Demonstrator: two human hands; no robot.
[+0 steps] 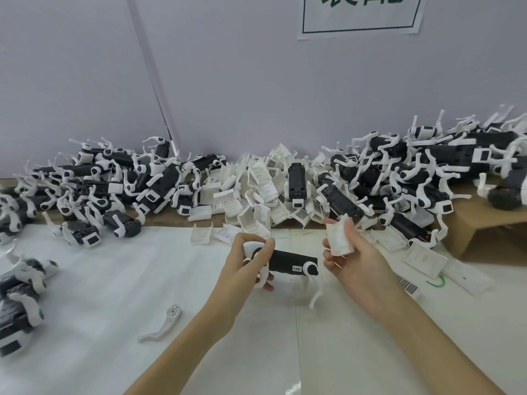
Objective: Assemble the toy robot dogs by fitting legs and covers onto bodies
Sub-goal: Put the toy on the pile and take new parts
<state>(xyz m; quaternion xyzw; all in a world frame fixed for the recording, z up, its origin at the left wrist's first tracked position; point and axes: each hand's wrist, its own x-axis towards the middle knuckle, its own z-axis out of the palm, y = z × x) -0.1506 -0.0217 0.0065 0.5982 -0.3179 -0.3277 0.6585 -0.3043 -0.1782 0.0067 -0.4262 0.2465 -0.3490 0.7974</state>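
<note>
My left hand [245,263] grips one end of a black toy dog body [291,260], which lies level above the white sheet. White legs are fitted on the body; one leg [315,289] hangs down at its right end. My right hand [350,260] holds a white cover [338,238] pinched between thumb and fingers, just up and to the right of the body and apart from it. A single loose white leg [164,323] lies on the sheet at the lower left.
A heap of white covers [256,183] sits at the back centre. Piles of black-and-white dogs [94,183] lie at the back left and dogs [413,172] at the back right, partly on a cardboard box [484,232]. More dogs [20,303] lie at the left edge. A wall stands behind.
</note>
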